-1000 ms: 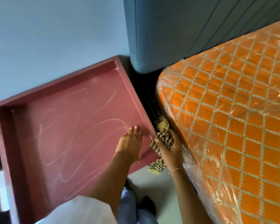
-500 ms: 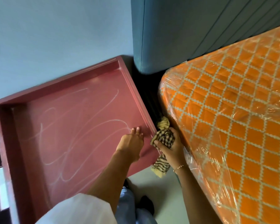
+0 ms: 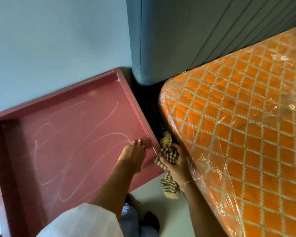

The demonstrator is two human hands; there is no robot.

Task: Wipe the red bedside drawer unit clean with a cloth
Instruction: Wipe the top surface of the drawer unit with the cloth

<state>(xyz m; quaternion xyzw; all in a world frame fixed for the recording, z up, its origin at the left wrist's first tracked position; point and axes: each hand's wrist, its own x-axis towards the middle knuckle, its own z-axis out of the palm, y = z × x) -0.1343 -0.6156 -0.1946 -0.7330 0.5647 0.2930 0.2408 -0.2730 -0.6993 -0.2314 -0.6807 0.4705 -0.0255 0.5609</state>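
Sleeve: a white sleeve (image 3: 85, 221) covers the left upper arm at the near edge.
Left hand: the left hand (image 3: 132, 155) lies flat on the drawer unit's recessed top, fingers together, holding nothing.
Right hand: the right hand (image 3: 175, 165) is clamped on a checked cloth (image 3: 169, 153), pressed against the unit's right outer edge; one end hangs down below the wrist.
Drawer unit: the red drawer unit (image 3: 67, 134) has a raised rim around its top.
Markings: pale looping scribbles cross the top; no legible writing.
Clearance: a narrow dark gap separates the unit from the plastic-wrapped orange mattress (image 3: 237, 125).
Beyond: a blue padded headboard (image 3: 178, 40) stands against a pale wall (image 3: 58, 40).
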